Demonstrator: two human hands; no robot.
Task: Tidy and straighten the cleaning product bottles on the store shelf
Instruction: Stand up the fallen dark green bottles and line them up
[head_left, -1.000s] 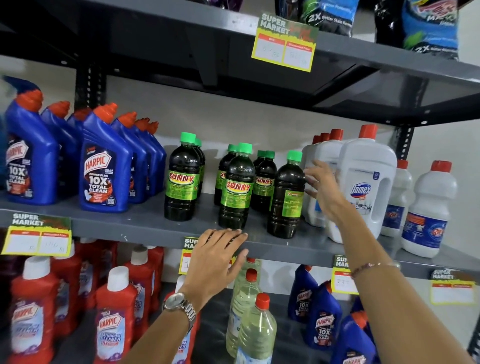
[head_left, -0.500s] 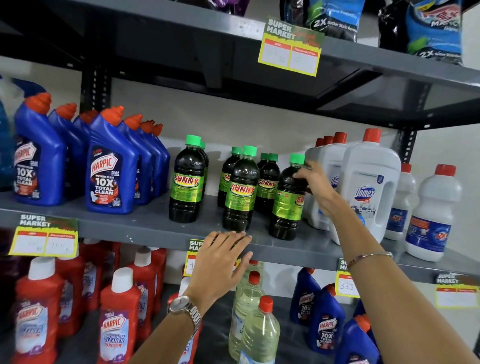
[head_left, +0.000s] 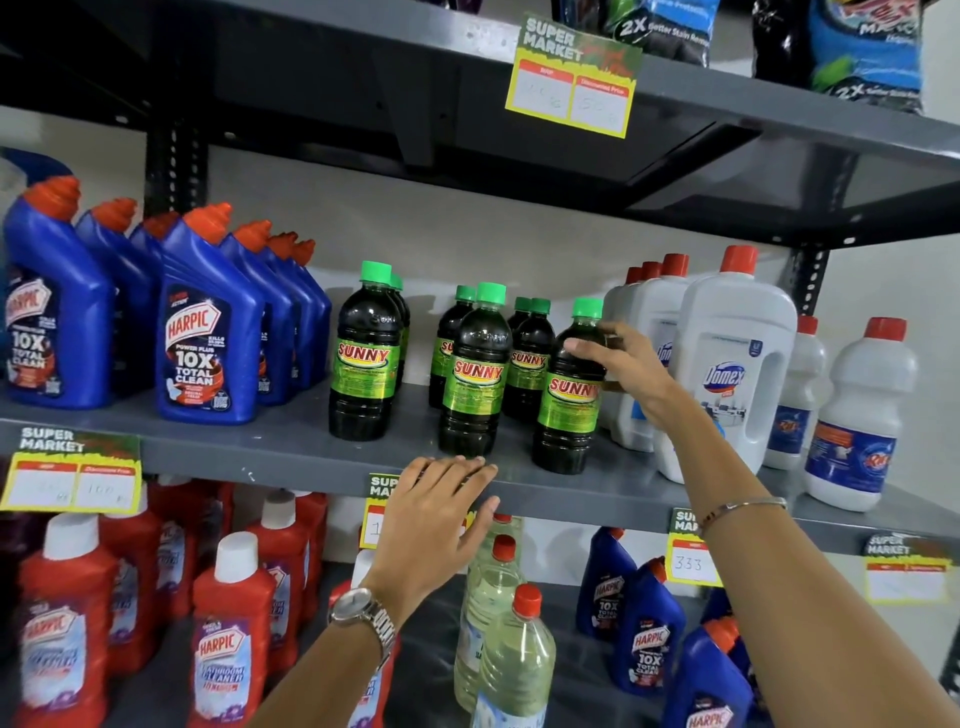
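Note:
Dark Sunny bottles with green caps stand in short rows on the middle grey shelf (head_left: 291, 457). My right hand (head_left: 621, 364) grips the shoulder of the rightmost front Sunny bottle (head_left: 569, 415), whose label faces forward. Two more front Sunny bottles (head_left: 475, 374) (head_left: 366, 358) stand to its left. My left hand (head_left: 434, 519) rests flat on the shelf's front edge, fingers spread, holding nothing. Blue Harpic bottles (head_left: 208, 332) stand at the left, white Domex bottles (head_left: 732, 358) at the right.
Smaller white bottles with red caps (head_left: 857, 421) stand at the far right. Below are red Harpic bottles (head_left: 234, 639), pale clear bottles (head_left: 511, 660) and blue Harpic bottles (head_left: 644, 629). Yellow price tags (head_left: 571, 78) hang on shelf edges. Detergent bags (head_left: 862, 47) sit on top.
My right hand left the white Domex bottles, moved left and closed on the rightmost Sunny bottle, turning its label to the front. My left hand stayed on the shelf edge.

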